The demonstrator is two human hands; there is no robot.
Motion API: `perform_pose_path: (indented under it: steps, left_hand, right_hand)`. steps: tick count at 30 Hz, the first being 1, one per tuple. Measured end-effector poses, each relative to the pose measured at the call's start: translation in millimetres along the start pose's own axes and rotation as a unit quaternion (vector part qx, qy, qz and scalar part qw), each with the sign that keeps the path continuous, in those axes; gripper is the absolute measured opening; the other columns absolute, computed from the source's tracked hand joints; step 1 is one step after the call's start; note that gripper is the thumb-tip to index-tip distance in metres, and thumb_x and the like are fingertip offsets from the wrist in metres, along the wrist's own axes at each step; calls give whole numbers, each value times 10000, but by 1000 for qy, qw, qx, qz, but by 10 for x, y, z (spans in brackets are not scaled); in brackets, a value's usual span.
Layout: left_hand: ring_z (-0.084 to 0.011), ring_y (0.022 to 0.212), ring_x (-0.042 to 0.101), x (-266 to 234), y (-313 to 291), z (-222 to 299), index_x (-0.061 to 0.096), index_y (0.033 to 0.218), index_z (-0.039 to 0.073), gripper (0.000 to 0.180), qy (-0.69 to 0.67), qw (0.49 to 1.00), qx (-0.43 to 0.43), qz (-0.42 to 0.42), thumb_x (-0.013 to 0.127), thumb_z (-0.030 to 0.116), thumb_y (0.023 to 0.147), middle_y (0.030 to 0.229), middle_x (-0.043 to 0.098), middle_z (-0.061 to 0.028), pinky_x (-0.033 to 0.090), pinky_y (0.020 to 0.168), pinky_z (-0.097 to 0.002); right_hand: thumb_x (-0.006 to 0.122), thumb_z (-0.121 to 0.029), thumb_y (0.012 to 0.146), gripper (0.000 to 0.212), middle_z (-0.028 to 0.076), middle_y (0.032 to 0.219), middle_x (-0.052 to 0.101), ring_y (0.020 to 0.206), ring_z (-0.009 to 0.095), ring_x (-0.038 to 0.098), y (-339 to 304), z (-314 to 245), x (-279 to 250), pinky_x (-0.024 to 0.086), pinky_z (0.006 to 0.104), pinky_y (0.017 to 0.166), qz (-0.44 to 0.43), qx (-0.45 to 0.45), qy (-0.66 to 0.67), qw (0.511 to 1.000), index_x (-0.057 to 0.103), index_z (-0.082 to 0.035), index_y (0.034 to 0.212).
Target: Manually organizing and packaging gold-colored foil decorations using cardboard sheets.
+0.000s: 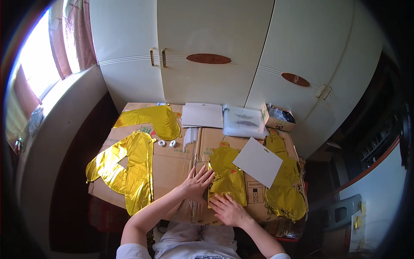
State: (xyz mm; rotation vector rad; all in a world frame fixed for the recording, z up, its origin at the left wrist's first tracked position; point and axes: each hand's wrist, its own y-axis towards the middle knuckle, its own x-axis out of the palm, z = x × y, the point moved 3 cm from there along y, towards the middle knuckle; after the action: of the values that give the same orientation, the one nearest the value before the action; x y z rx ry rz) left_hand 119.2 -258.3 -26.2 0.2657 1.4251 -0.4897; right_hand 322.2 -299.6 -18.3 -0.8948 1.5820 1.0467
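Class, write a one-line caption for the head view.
Both hands, left hand and right hand, flatten a gold foil balloon on brown cardboard.

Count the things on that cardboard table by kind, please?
Flat gold foil balloons: 4
White cards: 2
Small white tape rolls: 2
Clear plastic packet: 1
Small open cardboard box: 1
Total: 10

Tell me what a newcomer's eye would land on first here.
Shiny gold foil balloons spread flat over a cardboard-covered table: a large one at the left. In the middle, the left hand and right hand press on a smaller gold balloon, beside a white card.
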Motion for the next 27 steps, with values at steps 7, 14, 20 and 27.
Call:
perform_pose_path:
  steps: [7,14,20,27]
  left_hand:
    - [-386,1470,85,22,26,-6,154,1516,9,1366,-11,1000,5,-19,762,707,512,1585,145,-181,116,1118,-666]
    - [-395,1465,109,-83,-78,21,167,1515,11,1226,-20,999,13,-36,735,624,618,1577,161,-197,120,1132,-641]
    - [-302,1463,195,-70,-289,241,250,1499,32,740,-33,996,63,58,535,332,886,1560,258,-148,135,1164,-558]
    - [-196,1417,326,145,-366,199,402,1443,73,572,-4,991,71,110,466,342,942,1505,394,-71,175,1149,-555]
  right_hand:
    - [496,-360,954,520,53,1460,445,1372,231,383,-45,67,177,244,493,1149,-25,7,-7,1000,452,-121,1413]
    - [505,-366,947,530,45,1460,447,1375,227,378,-34,66,197,233,498,1153,-38,15,-6,999,451,-120,1414]
    - [518,-363,940,529,44,1455,453,1376,228,374,-48,72,231,224,499,1157,-35,34,16,999,457,-130,1412]
    - [514,-360,940,482,64,1454,453,1386,243,359,-32,52,180,227,509,1154,-30,16,5,999,504,-172,1383]
